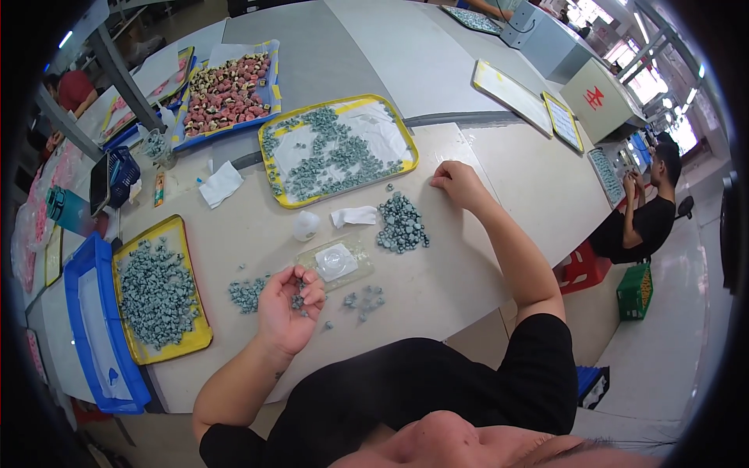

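Note:
My left hand (287,316) is turned palm up above the table, its fingers curled round several small grey-green pieces. Beside it lies a small heap of the same pieces (246,295), with a few loose pieces (365,303) to its right. My right hand (459,184) rests at the table with fingers pinched together; whatever is between them cannot be made out. A larger heap of grey-green pieces (402,225) sits just left of that hand. Between my hands are a clear flat dish (363,267) with a white sheet in it, a folded tissue (353,216) and a small white rounded container (306,226).
Grey-green pieces fill a yellow tray (204,341) at left, beside a blue tray (76,300). Another yellow-rimmed tray (405,129) lies ahead. Farther back is a blue tray of reddish pieces (226,93). A bottle (70,212) stands far left. A co-worker (655,207) sits at right.

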A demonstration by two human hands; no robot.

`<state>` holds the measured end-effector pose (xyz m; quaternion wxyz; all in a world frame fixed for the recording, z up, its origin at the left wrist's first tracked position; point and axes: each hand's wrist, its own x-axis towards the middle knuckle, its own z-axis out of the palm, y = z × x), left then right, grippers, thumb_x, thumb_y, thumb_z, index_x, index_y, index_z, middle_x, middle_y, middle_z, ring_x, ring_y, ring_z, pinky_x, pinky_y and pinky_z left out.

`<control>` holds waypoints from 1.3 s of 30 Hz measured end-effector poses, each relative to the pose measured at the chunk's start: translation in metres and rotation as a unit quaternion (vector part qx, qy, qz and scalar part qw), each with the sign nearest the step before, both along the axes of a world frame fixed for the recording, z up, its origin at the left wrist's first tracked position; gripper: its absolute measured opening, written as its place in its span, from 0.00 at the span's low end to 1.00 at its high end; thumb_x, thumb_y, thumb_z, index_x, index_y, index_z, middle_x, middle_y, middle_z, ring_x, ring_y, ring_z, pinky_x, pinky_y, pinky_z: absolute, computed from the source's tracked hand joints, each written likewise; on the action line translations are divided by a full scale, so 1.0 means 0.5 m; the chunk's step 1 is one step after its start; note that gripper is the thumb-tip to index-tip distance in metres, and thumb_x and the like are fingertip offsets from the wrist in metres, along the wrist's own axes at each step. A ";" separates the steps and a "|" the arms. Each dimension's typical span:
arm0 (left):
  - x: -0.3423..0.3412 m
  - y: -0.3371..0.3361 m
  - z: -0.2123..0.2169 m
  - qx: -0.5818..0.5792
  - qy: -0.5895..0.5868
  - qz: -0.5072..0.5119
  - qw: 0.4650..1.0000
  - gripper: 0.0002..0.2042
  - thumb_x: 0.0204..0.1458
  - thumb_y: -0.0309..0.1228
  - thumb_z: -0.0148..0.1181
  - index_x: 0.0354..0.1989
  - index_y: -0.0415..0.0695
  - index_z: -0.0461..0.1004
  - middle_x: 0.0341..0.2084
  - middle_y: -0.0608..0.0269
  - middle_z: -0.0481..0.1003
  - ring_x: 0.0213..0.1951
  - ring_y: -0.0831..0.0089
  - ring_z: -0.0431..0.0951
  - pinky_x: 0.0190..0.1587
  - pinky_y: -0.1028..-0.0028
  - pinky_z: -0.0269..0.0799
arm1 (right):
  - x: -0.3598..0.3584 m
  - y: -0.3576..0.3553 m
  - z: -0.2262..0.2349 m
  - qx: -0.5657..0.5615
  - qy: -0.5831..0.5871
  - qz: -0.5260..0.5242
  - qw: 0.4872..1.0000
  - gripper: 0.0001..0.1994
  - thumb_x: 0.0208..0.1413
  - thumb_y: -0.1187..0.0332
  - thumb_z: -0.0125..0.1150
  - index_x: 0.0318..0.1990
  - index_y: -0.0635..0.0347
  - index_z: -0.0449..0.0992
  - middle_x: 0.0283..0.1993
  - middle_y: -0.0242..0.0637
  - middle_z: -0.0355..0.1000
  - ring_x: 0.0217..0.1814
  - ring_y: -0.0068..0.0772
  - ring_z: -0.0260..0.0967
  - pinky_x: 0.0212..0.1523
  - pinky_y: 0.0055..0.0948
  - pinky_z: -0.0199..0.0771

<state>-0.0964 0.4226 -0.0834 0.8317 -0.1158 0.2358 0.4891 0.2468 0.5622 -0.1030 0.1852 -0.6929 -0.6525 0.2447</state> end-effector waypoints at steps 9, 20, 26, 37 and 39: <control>0.008 -0.039 0.017 -0.016 0.034 -0.026 0.999 0.06 0.53 0.30 0.46 0.32 0.40 0.62 0.28 0.61 0.62 0.25 0.75 0.59 0.26 0.79 0.60 | 0.062 -0.075 0.032 0.000 -0.025 -0.027 0.999 0.05 0.51 0.71 0.58 0.33 0.64 0.75 0.30 0.39 0.73 0.32 0.27 0.68 0.34 0.28 0.69; 0.029 -0.082 0.018 0.070 0.092 -0.057 0.992 0.12 0.56 0.21 0.43 0.48 0.33 0.63 0.34 0.59 0.66 0.29 0.76 0.63 0.30 0.80 0.62 | 0.020 -0.066 0.029 0.068 -0.072 0.064 0.993 0.07 0.47 0.69 0.62 0.31 0.63 0.75 0.30 0.41 0.73 0.33 0.37 0.69 0.38 0.31 0.69; -0.012 -0.062 -0.002 0.091 0.087 -0.080 0.989 0.09 0.58 0.25 0.45 0.46 0.37 0.64 0.31 0.62 0.66 0.24 0.80 0.60 0.24 0.82 0.56 | 0.059 -0.115 0.083 -0.092 -0.154 0.071 0.981 0.06 0.46 0.70 0.60 0.30 0.64 0.75 0.28 0.43 0.73 0.31 0.37 0.71 0.32 0.33 0.70; -0.069 -0.031 -0.061 0.102 0.118 -0.092 0.983 0.08 0.60 0.30 0.46 0.41 0.37 0.66 0.28 0.65 0.66 0.22 0.82 0.59 0.22 0.83 0.54 | 0.141 -0.251 0.084 -0.358 -0.356 0.178 0.845 0.05 0.38 0.70 0.63 0.25 0.59 0.80 0.23 0.42 0.74 0.27 0.39 0.73 0.31 0.35 0.73; -0.064 -0.039 -0.047 0.103 0.136 -0.084 0.982 0.09 0.59 0.29 0.46 0.41 0.36 0.66 0.27 0.65 0.66 0.22 0.82 0.59 0.22 0.82 0.54 | 0.035 -0.215 0.109 -0.225 -0.316 0.212 0.897 0.05 0.42 0.69 0.61 0.26 0.59 0.79 0.26 0.43 0.73 0.31 0.41 0.71 0.34 0.35 0.72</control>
